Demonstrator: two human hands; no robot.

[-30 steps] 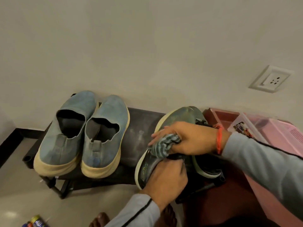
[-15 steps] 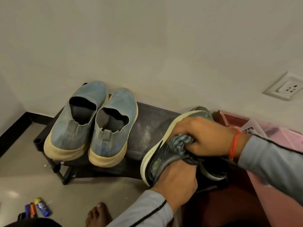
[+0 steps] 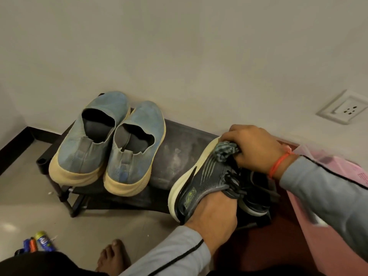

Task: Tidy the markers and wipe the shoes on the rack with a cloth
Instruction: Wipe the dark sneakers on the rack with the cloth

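Right hand (image 3: pixel 256 148): grip curled around a bunched striped cloth (image 3: pixel 226 151), pressing it against the upper of a dark sneaker (image 3: pixel 201 184) near its toe end. A red thread band (image 3: pixel 278 165) sits on the right wrist.

Left hand (image 3: pixel 215 214): grip curled around the heel end of the same sneaker, fingers reaching into the laced opening; fingertips hidden.

The dark sneaker lies between the two hands, tilted onto its side, its cream sole edge turned toward the middle of the shoe rack (image 3: pixel 179 156). Long axis runs from the near heel at the left hand up and away to the toe at the wall. A second dark sneaker (image 3: pixel 254 202) lies just behind it, mostly hidden.

A pair of blue slip-on shoes (image 3: pixel 107 146) stands on the left half of the rack, side by side and touching, toes to the wall, heels overhanging the front edge. A dusty bare strip of shelf separates the pair from the held sneaker.

A pink basket (image 3: pixel 358 176) stands just beside the rack's right end, close behind the right forearm. Wall socket (image 3: pixel 344 109) above it.

Markers (image 3: pixel 37 243) lie on the floor at the lower left, well apart from the rack, near a bare foot (image 3: pixel 113 257).
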